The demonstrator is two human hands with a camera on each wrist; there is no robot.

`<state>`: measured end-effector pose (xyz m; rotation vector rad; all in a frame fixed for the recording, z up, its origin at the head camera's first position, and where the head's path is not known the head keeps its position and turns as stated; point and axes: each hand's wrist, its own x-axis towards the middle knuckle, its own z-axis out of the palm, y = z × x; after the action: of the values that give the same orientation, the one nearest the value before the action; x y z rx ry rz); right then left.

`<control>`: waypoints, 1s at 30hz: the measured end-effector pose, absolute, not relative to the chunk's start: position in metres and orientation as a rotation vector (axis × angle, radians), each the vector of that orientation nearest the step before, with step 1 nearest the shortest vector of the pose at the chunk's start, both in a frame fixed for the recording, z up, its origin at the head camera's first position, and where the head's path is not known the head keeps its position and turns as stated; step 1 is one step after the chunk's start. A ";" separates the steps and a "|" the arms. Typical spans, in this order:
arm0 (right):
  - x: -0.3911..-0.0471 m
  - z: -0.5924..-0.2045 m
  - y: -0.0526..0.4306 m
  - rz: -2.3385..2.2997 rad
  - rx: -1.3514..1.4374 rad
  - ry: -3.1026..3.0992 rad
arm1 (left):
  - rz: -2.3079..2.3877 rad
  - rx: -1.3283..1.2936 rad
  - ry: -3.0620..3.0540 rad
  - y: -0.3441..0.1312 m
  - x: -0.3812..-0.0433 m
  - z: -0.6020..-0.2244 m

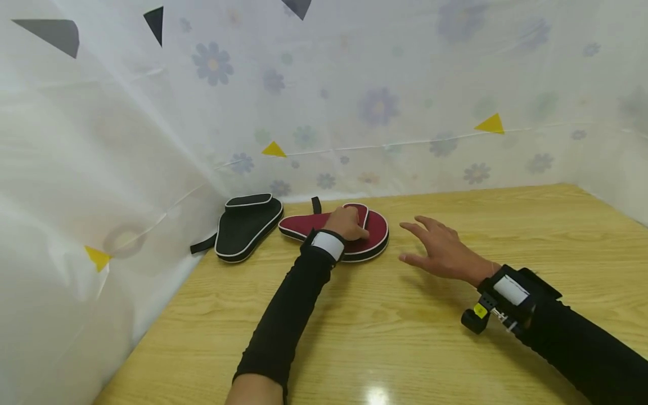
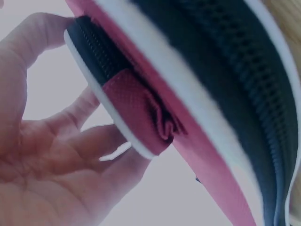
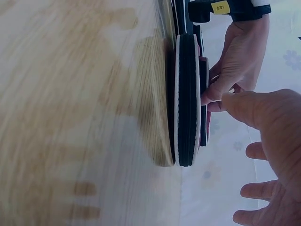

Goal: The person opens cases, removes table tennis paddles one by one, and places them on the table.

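Note:
A red table tennis bat case (image 1: pixel 378 229) with white piping and a black zipped side lies flat near the back of the wooden table. My left hand (image 1: pixel 346 224) is on top of it, thumb and fingers on opposite edges of its small raised pocket (image 2: pixel 136 103), gripping it. In the left wrist view, a black zip and a crumpled fold of red cloth show along the pocket's side. To the right, my right hand (image 1: pixel 445 253) hovers above the table with spread, relaxed fingers, holding nothing and apart from the case.
A black bat case (image 1: pixel 248 228) of the same shape lies left of the red one, its strap (image 1: pixel 203 244) reaching toward the curtain. White flowered sheeting (image 1: pixel 324 112) encloses the table's back and sides. Wooden tabletop (image 1: pixel 385 337) extends in front and to the right.

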<state>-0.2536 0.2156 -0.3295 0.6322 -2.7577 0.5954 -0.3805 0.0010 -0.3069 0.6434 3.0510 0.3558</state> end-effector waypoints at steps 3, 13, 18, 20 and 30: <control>-0.254 -0.328 0.215 0.593 0.637 -2.754 | 0.346 0.700 3.002 -0.003 -0.380 -0.304; -0.254 -0.329 0.214 0.607 0.654 -2.746 | 0.312 0.828 2.868 -0.012 -0.378 -0.299; -0.256 -0.330 0.214 0.592 0.660 -2.738 | 0.299 0.842 2.804 -0.015 -0.376 -0.296; -0.256 -0.331 0.215 0.587 0.660 -2.737 | 0.274 0.856 2.780 -0.016 -0.375 -0.294; -0.256 -0.333 0.215 0.588 0.653 -2.736 | 0.213 0.910 2.688 -0.017 -0.370 -0.288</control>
<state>-0.2562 0.2147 -0.3328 0.6527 -2.7365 0.5881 -0.3704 -0.0170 -0.2882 0.9099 2.6876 0.2128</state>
